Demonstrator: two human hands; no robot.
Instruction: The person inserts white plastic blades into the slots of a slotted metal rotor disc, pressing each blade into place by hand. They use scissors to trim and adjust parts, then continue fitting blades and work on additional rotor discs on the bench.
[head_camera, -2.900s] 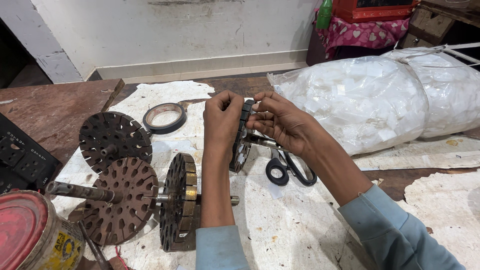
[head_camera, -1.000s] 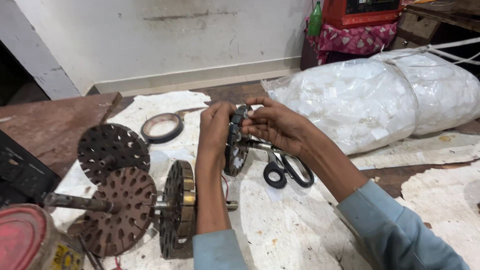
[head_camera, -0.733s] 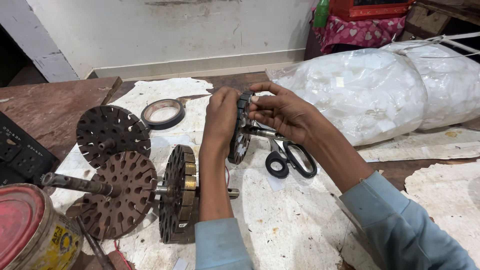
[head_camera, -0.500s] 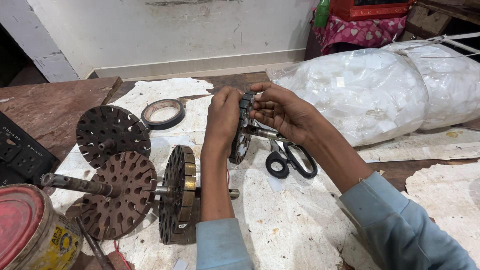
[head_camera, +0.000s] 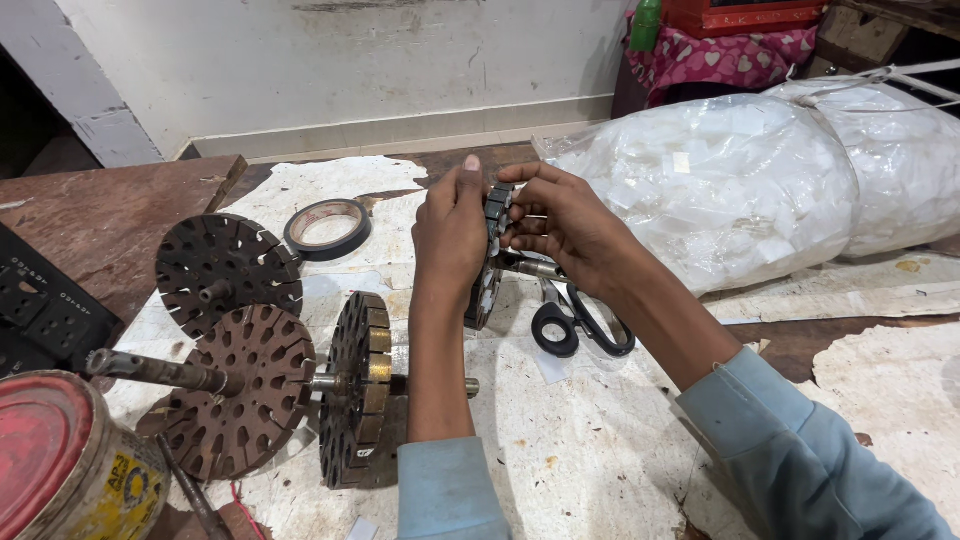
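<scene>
1. Two hands on one part: my left hand (head_camera: 450, 235) and my right hand (head_camera: 560, 225) hold a slotted metal motor core (head_camera: 490, 262) upright on its edge, above the paper-covered bench (head_camera: 600, 440).
2. My left hand is closed around the core's near rim, thumb up at the top; my right hand pinches the top of the far rim with its fingertips (head_camera: 515, 205), pressing at the slots there.
3. The core sits between the two palms, its lower edge hanging free below my left wrist, with a short shaft (head_camera: 530, 267) poking out toward the right.
4. How far along, by my judgement: what look like pale strips sit in some slots on the visible face, so the slot work seems partly done; how many slots remain I cannot tell, as my hands hide most of the rim.
5. Black-handled scissors (head_camera: 580, 325) lie on the bench just below my right hand, untouched.
6. To the left, a second core on a long shaft with two perforated discs (head_camera: 240, 300) rests on the bench, well apart, beside a roll of tape (head_camera: 327, 228).
</scene>
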